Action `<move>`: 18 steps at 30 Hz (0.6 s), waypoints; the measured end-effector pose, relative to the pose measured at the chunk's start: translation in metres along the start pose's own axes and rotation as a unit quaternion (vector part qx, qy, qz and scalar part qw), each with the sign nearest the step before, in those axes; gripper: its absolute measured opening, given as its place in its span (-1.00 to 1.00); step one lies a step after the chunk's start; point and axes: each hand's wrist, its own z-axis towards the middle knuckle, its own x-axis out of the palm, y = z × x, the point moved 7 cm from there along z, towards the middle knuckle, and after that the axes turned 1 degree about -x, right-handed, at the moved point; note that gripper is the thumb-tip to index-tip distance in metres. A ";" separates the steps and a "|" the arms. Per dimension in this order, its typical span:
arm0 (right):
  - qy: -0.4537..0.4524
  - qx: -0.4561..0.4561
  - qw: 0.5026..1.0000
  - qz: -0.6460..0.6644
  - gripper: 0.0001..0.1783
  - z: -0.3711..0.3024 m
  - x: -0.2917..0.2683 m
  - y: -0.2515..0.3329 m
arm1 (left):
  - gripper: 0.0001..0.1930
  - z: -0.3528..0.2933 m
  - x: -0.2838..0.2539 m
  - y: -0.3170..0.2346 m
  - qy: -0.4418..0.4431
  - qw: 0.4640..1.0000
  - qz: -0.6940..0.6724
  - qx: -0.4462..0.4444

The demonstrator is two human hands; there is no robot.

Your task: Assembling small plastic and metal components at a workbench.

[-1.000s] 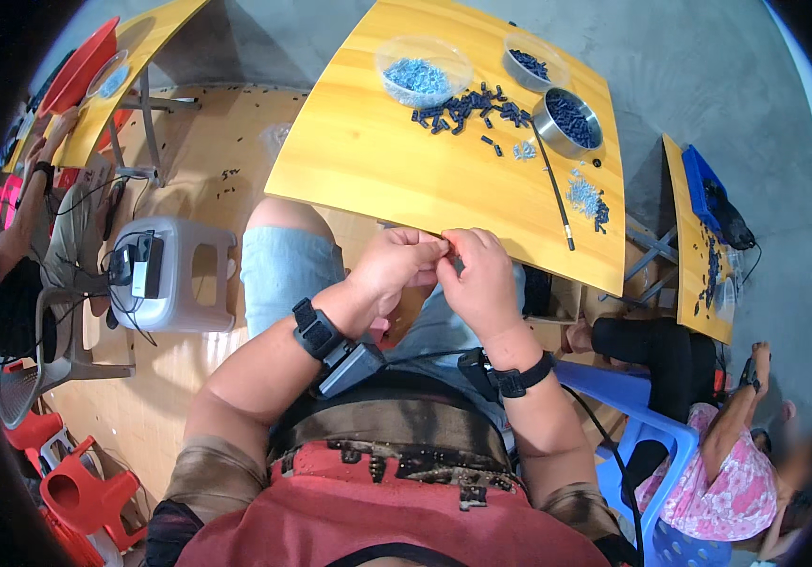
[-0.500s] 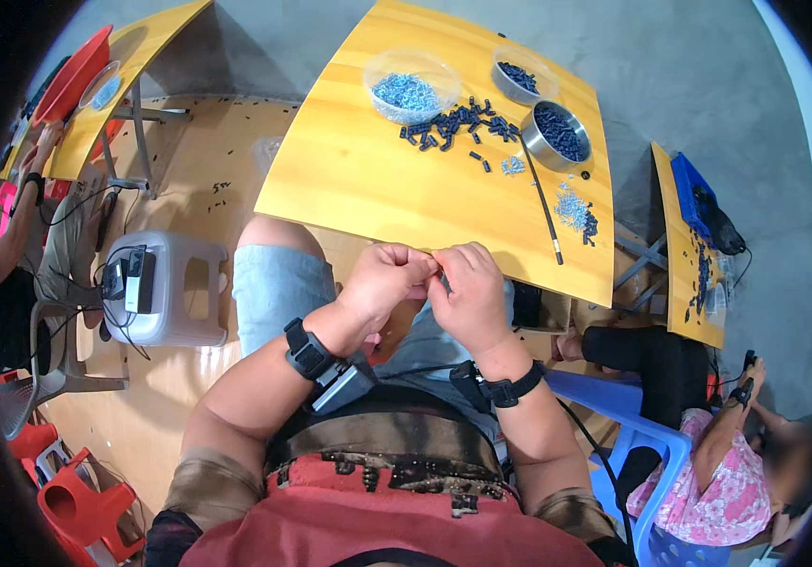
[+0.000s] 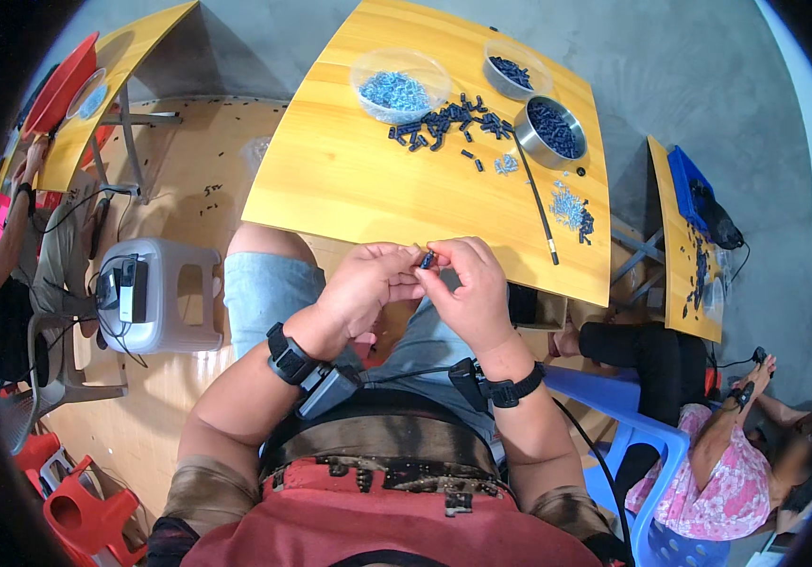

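Note:
Just past the table's near edge, over my lap, both hands meet at a small dark cylindrical piece (image 3: 427,259). My left hand (image 3: 364,283) pinches one side of it with thumb and fingertips. From the other side, the thumb and forefinger of my right hand (image 3: 472,291) close on the same piece. Beyond them on the yellow table (image 3: 321,180) lies a loose heap of similar dark pieces (image 3: 439,123). A clear bowl (image 3: 427,62) holds light-blue small parts. Dark pieces fill a metal bowl (image 3: 540,154) and a clear tub (image 3: 540,82).
A thin black stick (image 3: 536,195) leans from the metal bowl across the tabletop. Small pale parts (image 3: 569,208) lie to its right. A grey stool (image 3: 174,293) carrying devices and cables stands left; a blue chair (image 3: 647,444) and a seated person (image 3: 708,472) are at right.
My hands have shifted slightly, and the fingertips have parted enough to show the dark piece between them. The view has moved a little, so the table sits slightly further left.

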 end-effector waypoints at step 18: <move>0.010 -0.013 1.000 -0.013 -0.81 0.001 -0.002 -0.002 | -0.91 0.012 -0.002 0.007 0.011 0.996 0.078 0.031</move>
